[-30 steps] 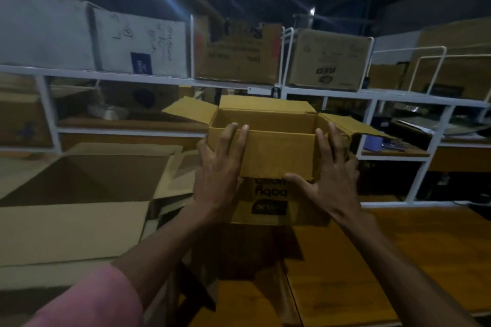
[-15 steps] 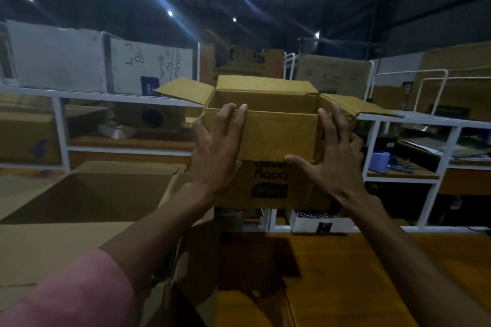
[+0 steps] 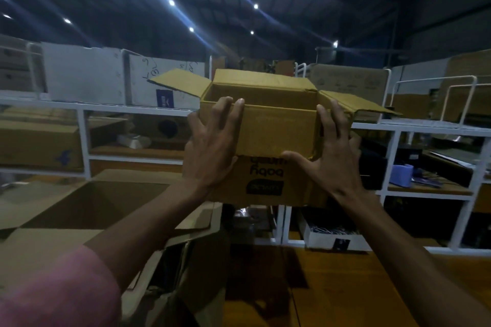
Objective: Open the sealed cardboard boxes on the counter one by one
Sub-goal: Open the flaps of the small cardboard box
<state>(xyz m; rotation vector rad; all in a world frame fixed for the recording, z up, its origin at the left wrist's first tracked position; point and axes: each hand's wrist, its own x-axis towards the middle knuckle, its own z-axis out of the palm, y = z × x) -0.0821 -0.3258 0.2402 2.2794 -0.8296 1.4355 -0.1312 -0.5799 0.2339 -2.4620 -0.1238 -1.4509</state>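
Observation:
A brown cardboard box [image 3: 276, 135] with its top flaps spread open and upside-down black print on its front is up in the air in front of me, above the wooden counter [image 3: 332, 287]. My left hand [image 3: 212, 148] presses flat against its front left with fingers straight and pointing up. At the front right corner, my right hand [image 3: 332, 159] presses with fingers spread and the thumb across the front face. The box is carried between the two hands. Its inside is not visible.
A large opened cardboard box [image 3: 87, 204] lies at the left with flaps hanging over the counter edge. Behind stands a white metal shelf rack [image 3: 398, 135] carrying several cartons [image 3: 85, 74]. A blue cup [image 3: 402, 174] sits on a shelf at right.
Both hands have lifted the opened box off the counter and raised it. My view has tilted upward, showing more ceiling.

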